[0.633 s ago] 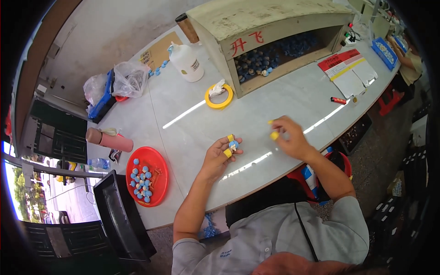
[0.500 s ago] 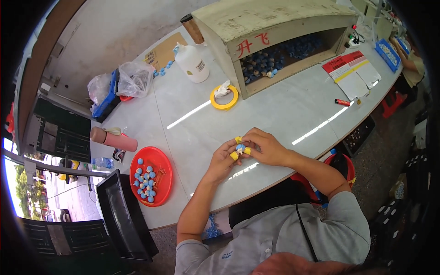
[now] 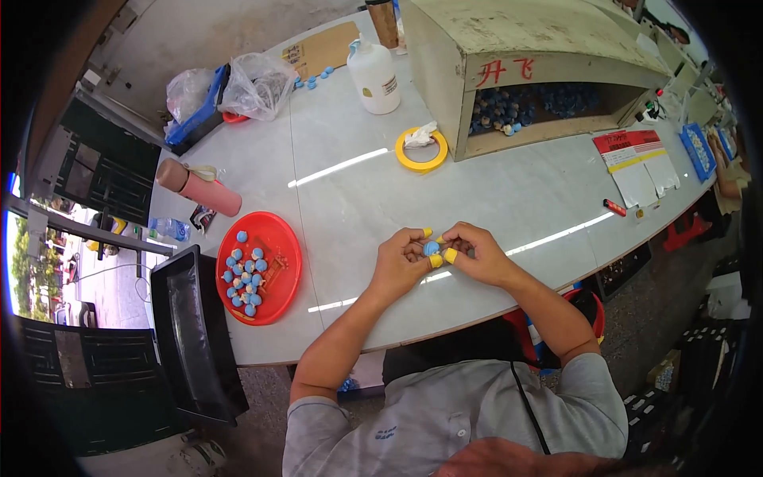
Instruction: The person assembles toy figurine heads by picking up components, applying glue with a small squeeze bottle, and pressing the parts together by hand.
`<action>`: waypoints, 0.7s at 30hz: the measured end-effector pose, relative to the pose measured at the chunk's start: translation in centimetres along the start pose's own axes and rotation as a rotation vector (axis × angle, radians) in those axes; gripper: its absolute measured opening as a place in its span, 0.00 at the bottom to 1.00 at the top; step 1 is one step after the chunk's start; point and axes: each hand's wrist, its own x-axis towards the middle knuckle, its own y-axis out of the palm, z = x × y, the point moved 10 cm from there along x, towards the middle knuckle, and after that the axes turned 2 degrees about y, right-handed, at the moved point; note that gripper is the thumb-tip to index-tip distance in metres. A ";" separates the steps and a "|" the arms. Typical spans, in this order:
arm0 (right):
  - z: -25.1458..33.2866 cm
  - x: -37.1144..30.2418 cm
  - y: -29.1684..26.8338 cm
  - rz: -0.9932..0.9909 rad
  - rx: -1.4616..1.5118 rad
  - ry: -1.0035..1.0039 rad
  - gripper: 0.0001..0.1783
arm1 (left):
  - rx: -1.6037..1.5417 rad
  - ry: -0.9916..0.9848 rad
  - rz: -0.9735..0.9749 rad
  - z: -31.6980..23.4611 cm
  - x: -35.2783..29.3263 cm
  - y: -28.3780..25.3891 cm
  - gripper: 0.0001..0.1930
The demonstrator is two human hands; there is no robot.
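right hand (image 3: pixel 482 257), well apart moments ago, now meets left hand (image 3: pixel 397 262); left pinches small blue piece (image 3: pixel 431 248), right's grip unclear; both hands now at piece

Small light-blue rounded piece (image 3: pixel 431 249) | held up between both hands (image 3: pixel 400 264) | partly hidden, tilt unclear | over glossy pale-grey tabletop (image 3: pixel 350 211), near its front edge

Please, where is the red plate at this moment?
In the head view, the red plate is on the left side of the table, between the black tray and the left hand, just below the pink bottle.
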 end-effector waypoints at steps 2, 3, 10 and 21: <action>-1.0 -0.3 0.0 0.035 0.039 0.046 0.10 | 0.176 0.081 0.002 -1.3 0.0 0.3 0.19; -1.5 -0.4 0.2 0.065 0.081 0.090 0.09 | 0.293 0.196 -0.015 -2.8 -0.1 0.4 0.18; -0.1 0.0 0.6 0.018 -0.043 0.153 0.13 | 0.581 0.492 -0.016 -6.1 -1.1 1.8 0.18; -0.6 0.1 0.9 0.019 -0.039 0.151 0.17 | 0.676 0.574 -0.025 -6.5 -1.3 2.7 0.19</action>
